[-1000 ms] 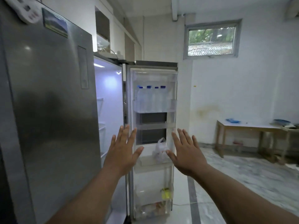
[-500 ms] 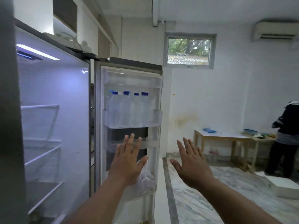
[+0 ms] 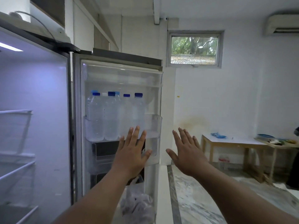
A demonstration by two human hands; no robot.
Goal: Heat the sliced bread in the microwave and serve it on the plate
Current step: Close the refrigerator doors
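There, both hands were empty, fingers spread: left hand (image 3: 131,152) before the open fridge door (image 3: 119,75), right hand (image 3: 187,152) at three o'clock, apparently hunting bread.

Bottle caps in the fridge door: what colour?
Mostly dark blue caps, a few lighter; head view.

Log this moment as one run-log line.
stage: at open fridge door | left hand: open, empty | right hand: open, empty | door shelf: bottles | bag lower | bread: unseen

Fridge door (image 3: 155,88) open; water bottles (image 3: 113,117) on shelf; both hands raised, fingers (image 3: 134,135) spread.
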